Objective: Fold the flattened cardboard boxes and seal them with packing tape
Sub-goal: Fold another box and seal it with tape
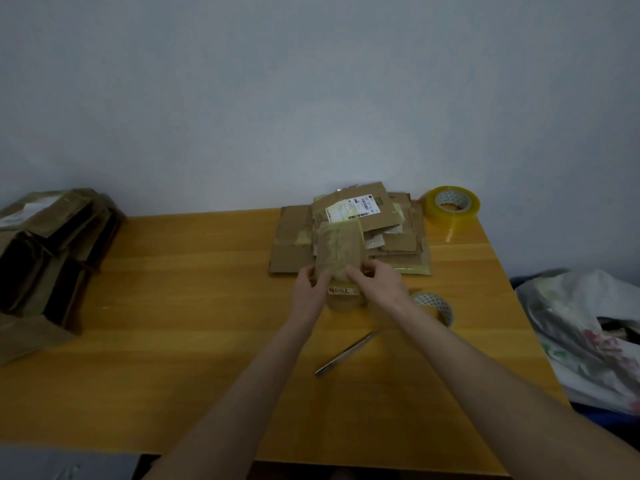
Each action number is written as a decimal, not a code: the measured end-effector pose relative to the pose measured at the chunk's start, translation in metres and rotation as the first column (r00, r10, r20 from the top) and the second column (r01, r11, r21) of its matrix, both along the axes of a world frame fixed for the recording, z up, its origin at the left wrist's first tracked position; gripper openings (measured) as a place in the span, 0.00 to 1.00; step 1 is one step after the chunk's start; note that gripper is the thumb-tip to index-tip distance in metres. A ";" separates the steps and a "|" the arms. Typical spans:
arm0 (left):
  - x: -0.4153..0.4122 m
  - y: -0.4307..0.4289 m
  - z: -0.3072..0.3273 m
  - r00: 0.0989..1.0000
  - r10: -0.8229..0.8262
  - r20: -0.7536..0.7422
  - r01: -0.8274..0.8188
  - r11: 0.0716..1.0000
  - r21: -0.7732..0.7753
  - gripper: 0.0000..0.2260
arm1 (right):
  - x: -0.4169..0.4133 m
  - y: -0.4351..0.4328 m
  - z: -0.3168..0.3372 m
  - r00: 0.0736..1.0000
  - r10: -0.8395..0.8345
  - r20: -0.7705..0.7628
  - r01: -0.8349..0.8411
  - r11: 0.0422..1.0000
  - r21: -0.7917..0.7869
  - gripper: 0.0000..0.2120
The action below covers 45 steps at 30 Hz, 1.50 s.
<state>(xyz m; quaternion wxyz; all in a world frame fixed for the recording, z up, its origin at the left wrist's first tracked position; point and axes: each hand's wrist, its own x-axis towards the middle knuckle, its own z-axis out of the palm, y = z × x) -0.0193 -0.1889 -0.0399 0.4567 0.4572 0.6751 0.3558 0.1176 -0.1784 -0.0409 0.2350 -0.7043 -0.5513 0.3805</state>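
Note:
A small brown cardboard box [341, 251] with old tape on it stands on the wooden table [173, 289] in front of a pile of flattened cardboard boxes [391, 233]. My left hand [311, 285] grips its lower left edge. My right hand [375, 282] grips its lower right edge, fingers curled on the front. A label with handwritten digits shows on the box's near side between my hands. One roll of clear packing tape [452, 204] sits at the table's far right corner. A second roll [438, 306] lies just right of my right wrist, partly hidden by the arm.
A grey utility knife [344, 355] lies on the table under my right forearm. Folded brown boxes [52, 251] are stacked at the left edge. A plastic bag [588, 327] sits off the table's right side. A plain wall stands right behind the table.

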 end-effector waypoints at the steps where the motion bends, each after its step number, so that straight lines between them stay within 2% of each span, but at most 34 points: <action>1: -0.001 -0.001 0.002 0.998 0.029 -0.053 -0.025 0.998 0.058 0.16 | 0.000 -0.004 0.002 1.000 -0.020 -0.011 0.020 1.000 0.015 0.25; 3: -0.005 -0.006 0.004 0.990 0.038 -0.139 -0.023 0.994 0.106 0.12 | -0.001 -0.013 0.002 0.999 -0.036 0.015 0.035 0.999 0.022 0.24; 6: -0.014 -0.015 -0.002 0.979 -0.006 -0.202 0.023 0.997 0.078 0.11 | -0.003 -0.024 -0.002 0.998 -0.011 0.066 0.011 1.000 0.005 0.23; 11: 0.002 -0.012 -0.013 0.998 -0.006 -0.069 0.009 0.999 0.045 0.12 | -0.003 -0.022 -0.010 0.995 -0.077 0.059 0.076 0.997 0.015 0.21; 14: 0.006 -0.003 -0.018 0.999 -0.003 -0.050 0.005 0.998 0.057 0.10 | -0.002 -0.015 -0.009 0.990 -0.112 0.081 0.110 0.994 0.030 0.21; 20: -0.006 -0.010 -0.025 0.987 -0.067 -0.145 0.076 0.995 0.056 0.14 | 0.012 -0.022 -0.021 0.998 -0.004 0.069 0.006 1.000 -0.017 0.21; 24: -0.002 -0.009 -0.028 0.972 -0.063 -0.224 0.080 0.994 0.071 0.18 | 0.061 -0.037 -0.030 0.933 -0.063 0.355 0.063 0.998 0.013 0.21; 26: 0.004 -0.010 -0.031 0.959 -0.066 -0.276 0.089 0.993 0.073 0.19 | 0.074 -0.048 -0.038 0.858 0.048 0.511 -0.009 0.997 -0.079 0.26; 29: 0.008 -0.012 -0.035 0.955 -0.065 -0.290 0.089 0.994 0.071 0.20 | 0.076 -0.063 -0.049 0.765 0.211 0.609 -0.109 0.974 -0.201 0.30; 32: 0.009 -0.011 -0.033 0.951 -0.074 -0.300 0.096 0.994 0.057 0.20 | 0.078 -0.066 -0.054 0.721 0.256 0.644 -0.175 0.967 -0.187 0.19; 34: 0.010 -0.010 -0.030 0.939 -0.085 -0.334 0.114 0.991 0.067 0.20 | 0.081 -0.063 -0.054 0.744 0.226 0.629 -0.160 0.974 -0.161 0.12; 36: 0.011 -0.011 -0.025 0.920 -0.102 -0.379 0.137 0.988 0.068 0.21 | 0.083 -0.061 -0.049 0.787 0.135 0.602 -0.106 0.991 -0.083 0.12; 38: 0.010 -0.015 -0.017 0.893 -0.096 -0.439 0.145 0.986 0.081 0.22 | 0.086 -0.059 -0.034 0.865 -0.006 0.503 -0.012 0.999 0.033 0.13; 40: 0.012 -0.019 0.000 0.867 -0.023 -0.498 0.151 0.964 0.218 0.23 | 0.090 -0.054 -0.014 0.933 -0.132 0.336 0.087 0.985 0.146 0.13; 42: 0.018 -0.018 0.023 0.883 0.032 -0.467 0.191 0.887 0.422 0.23 | 0.094 -0.048 0.010 0.969 -0.170 0.179 0.119 0.956 0.267 0.11; 45: 0.036 -0.004 0.058 0.896 -0.079 -0.437 0.330 0.776 0.537 0.26 | 0.095 -0.041 0.047 0.994 -0.098 0.053 0.067 0.910 0.410 0.10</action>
